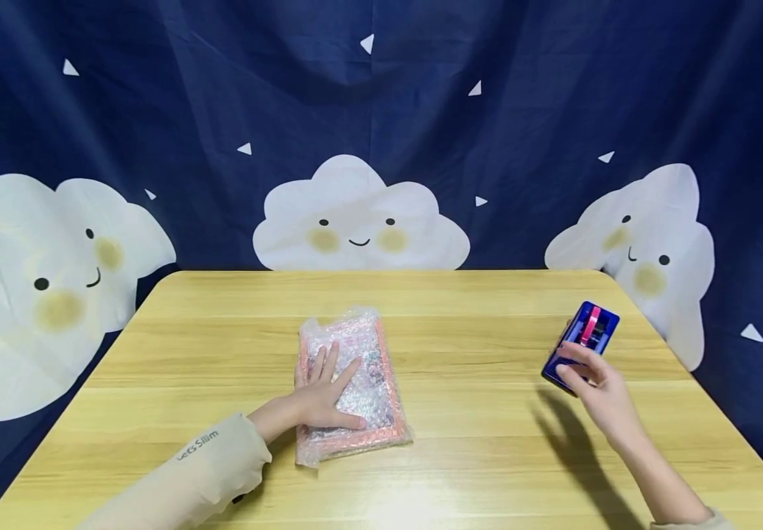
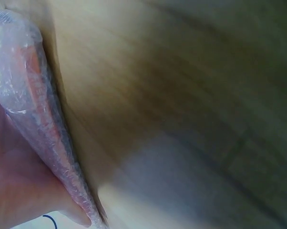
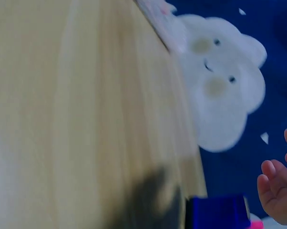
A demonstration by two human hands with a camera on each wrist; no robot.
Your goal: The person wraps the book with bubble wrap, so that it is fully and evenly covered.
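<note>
A flat rectangular package with an orange-pink border (image 1: 375, 397), covered in clear bubble wrap, lies left of the table's middle. My left hand (image 1: 318, 397) rests on top of it with fingers spread; the left wrist view shows the thumb side against the wrap (image 2: 43, 105). On the right stands a blue tape dispenser (image 1: 605, 329) with a pink roll in it. Just in front of and above its near end is my right hand (image 1: 599, 386), fingers loosely bent. In the right wrist view those fingers (image 3: 277, 188) appear apart from the dispenser (image 3: 220, 212).
The wood-grain table (image 1: 468, 442) has rounded far corners. Behind it hangs a dark blue curtain (image 1: 521, 132) with white smiling clouds and small triangles. A small dark thing (image 1: 238, 499) shows under the left sleeve, too little of it to identify.
</note>
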